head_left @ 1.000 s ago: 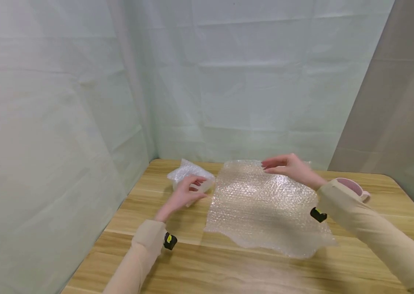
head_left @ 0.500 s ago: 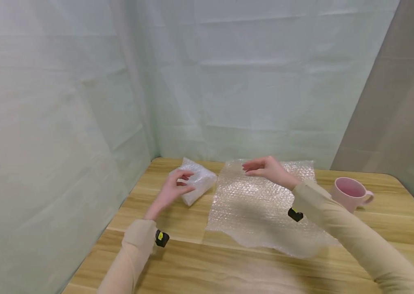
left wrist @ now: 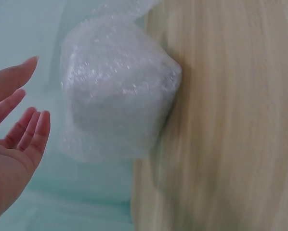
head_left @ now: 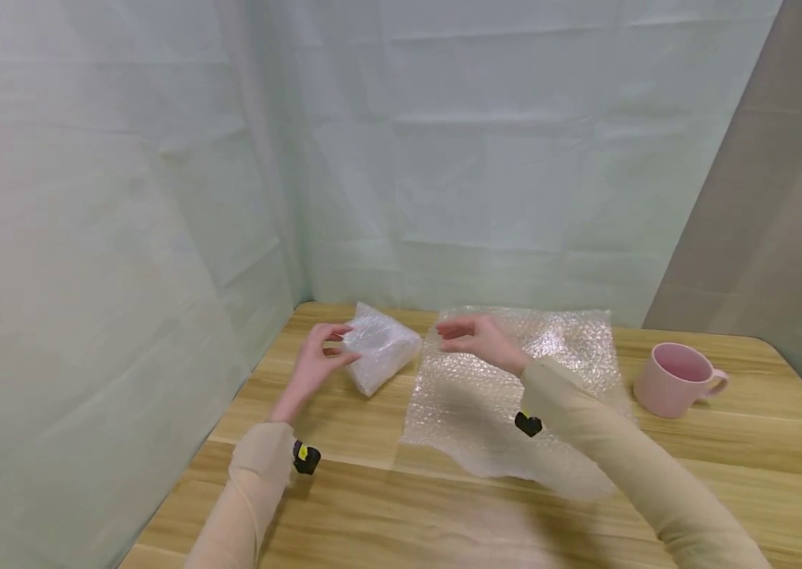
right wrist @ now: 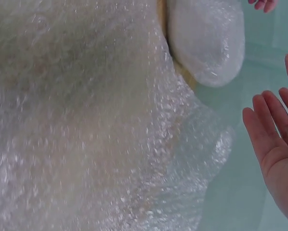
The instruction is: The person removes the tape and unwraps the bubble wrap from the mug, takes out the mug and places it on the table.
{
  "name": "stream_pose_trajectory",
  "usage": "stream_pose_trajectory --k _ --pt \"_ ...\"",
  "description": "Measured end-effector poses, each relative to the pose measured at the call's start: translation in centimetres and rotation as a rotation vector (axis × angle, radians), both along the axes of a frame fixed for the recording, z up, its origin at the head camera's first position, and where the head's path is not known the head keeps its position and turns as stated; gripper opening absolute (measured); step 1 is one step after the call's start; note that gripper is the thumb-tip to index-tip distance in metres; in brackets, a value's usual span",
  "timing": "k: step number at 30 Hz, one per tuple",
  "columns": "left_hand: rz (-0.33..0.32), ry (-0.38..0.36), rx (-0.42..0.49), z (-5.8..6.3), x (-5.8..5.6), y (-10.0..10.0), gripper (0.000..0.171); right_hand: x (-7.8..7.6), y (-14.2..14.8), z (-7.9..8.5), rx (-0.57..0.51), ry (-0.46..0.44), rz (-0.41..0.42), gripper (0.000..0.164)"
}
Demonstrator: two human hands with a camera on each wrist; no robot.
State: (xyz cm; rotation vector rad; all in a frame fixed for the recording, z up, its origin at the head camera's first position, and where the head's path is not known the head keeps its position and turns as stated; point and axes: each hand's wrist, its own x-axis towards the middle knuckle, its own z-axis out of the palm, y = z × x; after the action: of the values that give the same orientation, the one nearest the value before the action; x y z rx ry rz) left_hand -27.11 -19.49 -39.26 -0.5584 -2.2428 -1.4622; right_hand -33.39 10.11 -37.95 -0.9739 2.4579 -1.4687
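Note:
A bundle wrapped in bubble wrap (head_left: 382, 352) lies at the back left of the wooden table; what it contains is hidden. My left hand (head_left: 317, 359) is just left of it, thumb and fingers apart and relaxed, and the left wrist view shows a gap between the fingertips and the bundle (left wrist: 120, 86). Over the left part of a flat bubble wrap sheet (head_left: 472, 411) hovers my right hand (head_left: 479, 340), its fingers loosely bent and holding nothing. The right wrist view shows that hand (right wrist: 279, 139) past the edge of the sheet (right wrist: 86, 144).
A pink mug (head_left: 674, 383) stands upright right of the sheet, its handle pointing right. Pale green cloth (head_left: 479, 182) hangs behind the table (head_left: 344, 521) and along its left side.
My right hand has moved left across the sheet, bringing the whole mug into view. The left hand has shifted left, from overlapping the bundle to its left side.

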Motion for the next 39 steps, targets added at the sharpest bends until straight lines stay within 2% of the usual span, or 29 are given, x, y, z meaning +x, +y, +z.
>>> stream_pose_trajectory --k 3,8,10,13,15,18,20,22,25,30,34,39 --pt "0.009 0.001 0.058 -1.0 -0.8 -0.8 0.043 -0.4 -0.9 -0.6 -0.023 -0.015 0.010 0.046" --pt "0.069 0.037 0.114 -3.2 -2.6 -2.2 0.044 -0.7 -2.7 -1.7 -0.019 -0.022 -0.047 0.050" --pt "0.092 0.046 0.132 -3.3 -2.6 -2.4 0.044 -0.8 -3.3 -2.2 -0.034 -0.008 -0.060 0.050" --pt "0.133 0.051 0.148 -2.7 -1.9 -2.3 0.044 -0.1 -4.1 -1.8 -0.076 -0.018 -0.062 0.050" --pt "0.149 0.043 0.158 -2.5 -1.8 -2.3 0.046 -0.2 -4.5 -2.3 -0.105 -0.012 -0.064 0.051" --pt "0.178 0.011 0.143 -3.8 -2.8 -3.2 0.050 -0.7 -5.0 -3.3 -0.128 -0.028 -0.093 0.053" --pt "0.174 -0.028 0.143 -4.9 -3.7 -3.9 0.055 -1.4 -5.3 -4.4 -0.133 -0.030 -0.112 0.055" --pt "0.170 -0.062 0.140 -5.8 -4.3 -4.3 0.060 -1.4 -5.6 -4.7 -0.139 -0.036 -0.120 0.055" --pt "0.156 -0.097 0.143 -6.3 -4.6 -4.4 0.066 -1.3 -6.1 -5.1 -0.126 -0.025 -0.135 0.055" --pt "0.145 -0.155 0.128 -6.5 -4.7 -3.9 0.070 -1.2 -6.6 -5.4 -0.095 -0.006 -0.160 0.056" --pt "0.112 -0.198 0.095 -6.6 -5.0 -3.3 0.071 -1.0 -6.8 -5.8 -0.117 -0.044 -0.186 0.056" --pt "0.114 -0.196 0.113 -6.6 -5.3 -3.2 0.068 -0.8 -7.2 -5.6 -0.172 -0.090 -0.211 0.055"
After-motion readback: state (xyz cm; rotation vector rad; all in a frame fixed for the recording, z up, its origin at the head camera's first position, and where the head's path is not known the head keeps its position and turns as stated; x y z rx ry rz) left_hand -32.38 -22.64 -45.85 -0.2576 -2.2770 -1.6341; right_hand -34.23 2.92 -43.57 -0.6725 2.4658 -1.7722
